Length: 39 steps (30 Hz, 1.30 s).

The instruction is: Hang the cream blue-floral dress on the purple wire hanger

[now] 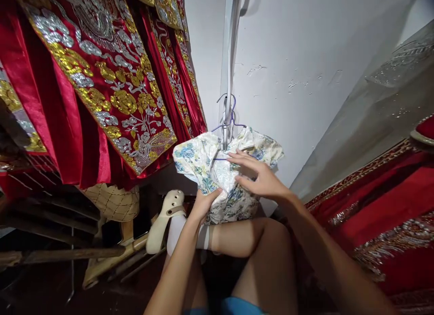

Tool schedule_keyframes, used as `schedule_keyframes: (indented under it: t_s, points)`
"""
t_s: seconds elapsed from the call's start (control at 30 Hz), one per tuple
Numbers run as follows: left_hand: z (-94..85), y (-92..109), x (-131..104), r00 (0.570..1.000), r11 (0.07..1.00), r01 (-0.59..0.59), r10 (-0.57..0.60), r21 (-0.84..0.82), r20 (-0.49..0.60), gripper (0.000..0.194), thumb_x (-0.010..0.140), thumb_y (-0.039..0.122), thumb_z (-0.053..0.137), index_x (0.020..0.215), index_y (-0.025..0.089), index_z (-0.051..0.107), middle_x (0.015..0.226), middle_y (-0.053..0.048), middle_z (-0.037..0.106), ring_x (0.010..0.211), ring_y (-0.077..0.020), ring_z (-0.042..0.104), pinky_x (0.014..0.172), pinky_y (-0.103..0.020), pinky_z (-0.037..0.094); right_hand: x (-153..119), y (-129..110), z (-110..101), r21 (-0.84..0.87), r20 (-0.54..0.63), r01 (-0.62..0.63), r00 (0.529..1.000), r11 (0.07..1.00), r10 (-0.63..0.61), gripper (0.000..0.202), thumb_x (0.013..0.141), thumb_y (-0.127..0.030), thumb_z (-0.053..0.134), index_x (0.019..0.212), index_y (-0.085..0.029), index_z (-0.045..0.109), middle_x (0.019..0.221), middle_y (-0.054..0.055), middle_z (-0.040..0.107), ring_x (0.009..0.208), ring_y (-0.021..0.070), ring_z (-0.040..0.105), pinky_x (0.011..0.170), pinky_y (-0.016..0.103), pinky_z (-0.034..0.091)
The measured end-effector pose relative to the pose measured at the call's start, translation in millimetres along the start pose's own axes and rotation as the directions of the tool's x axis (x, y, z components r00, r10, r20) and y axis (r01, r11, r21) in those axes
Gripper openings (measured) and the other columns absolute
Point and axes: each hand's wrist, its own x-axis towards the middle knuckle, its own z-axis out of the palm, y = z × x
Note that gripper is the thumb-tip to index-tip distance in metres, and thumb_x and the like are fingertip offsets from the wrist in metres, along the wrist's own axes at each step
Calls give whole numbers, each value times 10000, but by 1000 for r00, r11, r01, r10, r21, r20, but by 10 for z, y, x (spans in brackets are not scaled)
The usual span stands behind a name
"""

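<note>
A short-sleeved white garment with blue and yellow flowers (pixel 196 159) hangs on a purple hanger (pixel 233 114) in front of a pale wall. The hanger's hook is at a vertical metal bar (pixel 228 57). My left hand (pixel 205 202) pinches the front of the garment low on its left side, thumb on top and the other fingers hidden behind the cloth. Over the right side of the neckline, my right hand (pixel 256 175) is spread, its fingertips at the cloth and nothing gripped between them.
Red costumes with gold and silver sequins (pixel 125 102) hang at the left. More red embroidered cloth (pixel 389 206) lies at the right, beside clear plastic (pixel 359 111). A wooden frame (pixel 127 251) stands at the lower left. My bent legs and a cream clog (pixel 159 229) are below the garment.
</note>
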Motion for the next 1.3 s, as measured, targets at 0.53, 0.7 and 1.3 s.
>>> schedule_keyframes:
  t_s: [0.53, 0.7, 1.3]
  points:
    - [-113, 80, -256, 989, 999, -27, 20, -46, -150, 515, 672, 338, 842, 1137, 176, 694, 1016, -86, 766, 1088, -267, 699, 1050, -398, 485, -754, -192, 1593, 739, -46, -404, 767, 538, 640, 427, 957, -576, 505, 710, -228, 486, 671, -28, 459, 637, 152, 433, 613, 280, 358]
    - [-114, 118, -304, 984, 997, 1, -16, -81, -177, 579, 658, 349, 845, 1177, 153, 680, 1102, -104, 753, 1123, -285, 685, 1028, -396, 503, -695, -251, 1551, 770, -1, -425, 744, 475, 668, 394, 895, -574, 605, 747, -213, 549, 667, -25, 519, 644, 149, 483, 634, 269, 399]
    - [-113, -327, -758, 710, 621, -400, 675, 674, -200, 324, 829, 293, 715, 1138, 240, 635, 1219, -113, 600, 1223, -289, 539, 1084, -444, 394, -878, -529, 1439, 876, 73, -415, 617, 245, 784, 407, 769, -534, 735, 644, -188, 559, 553, -28, 491, 517, 104, 397, 501, 245, 298]
